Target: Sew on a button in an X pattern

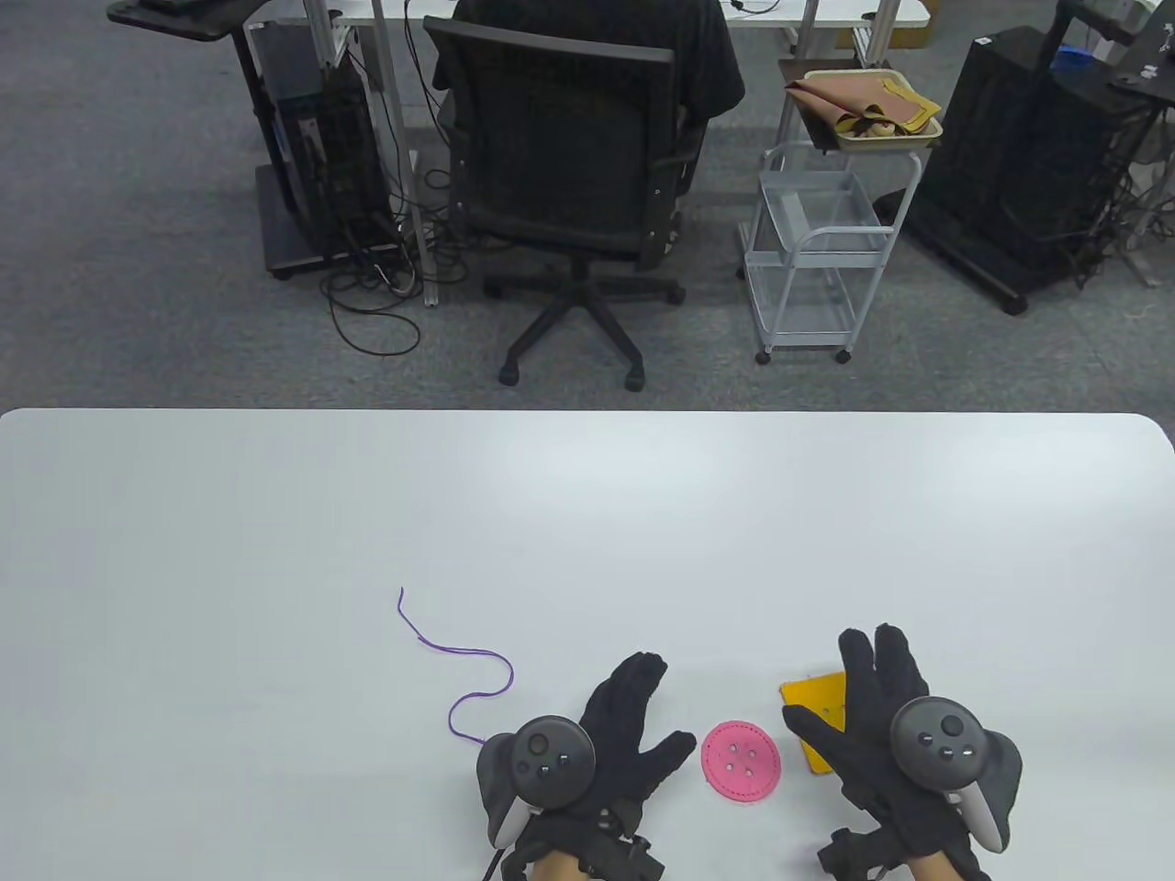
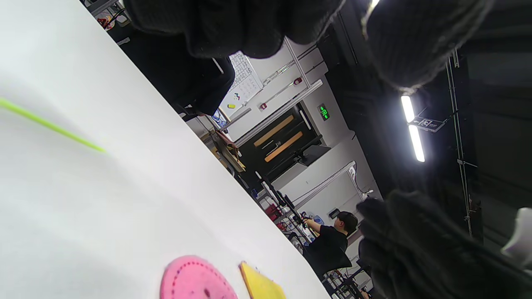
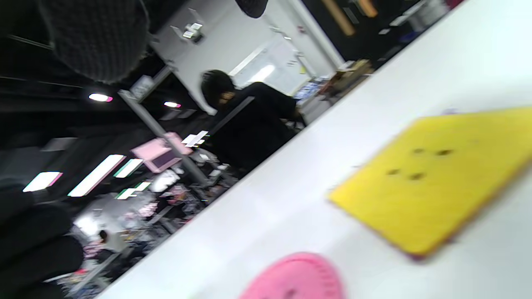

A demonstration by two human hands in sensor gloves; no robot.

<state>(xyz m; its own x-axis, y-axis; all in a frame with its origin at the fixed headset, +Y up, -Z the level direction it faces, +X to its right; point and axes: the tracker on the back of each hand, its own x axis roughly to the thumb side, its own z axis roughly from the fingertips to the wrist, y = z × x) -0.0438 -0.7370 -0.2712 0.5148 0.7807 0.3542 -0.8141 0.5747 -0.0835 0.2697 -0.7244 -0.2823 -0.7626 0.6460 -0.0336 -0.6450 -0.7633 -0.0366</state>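
A pink round felt button (image 1: 741, 762) with four holes lies flat on the white table (image 1: 587, 514) between my hands. It shows again in the left wrist view (image 2: 191, 280) and the right wrist view (image 3: 299, 278). A yellow felt square (image 1: 820, 711) with four holes lies just right of it, also seen from the right wrist (image 3: 436, 174). My right hand (image 1: 849, 697) spreads straight fingers over its right part; I cannot tell whether they touch it. My left hand (image 1: 656, 711) lies open, left of the button, holding nothing. A purple thread (image 1: 459, 670) curls on the table left of the left hand.
Beyond the table's far edge stand a black office chair (image 1: 569, 174), a white wire cart (image 1: 817, 248) and black equipment racks. A thin, blurred green streak (image 2: 50, 124) crosses the table in the left wrist view. A person in black (image 2: 328, 245) is in the room behind.
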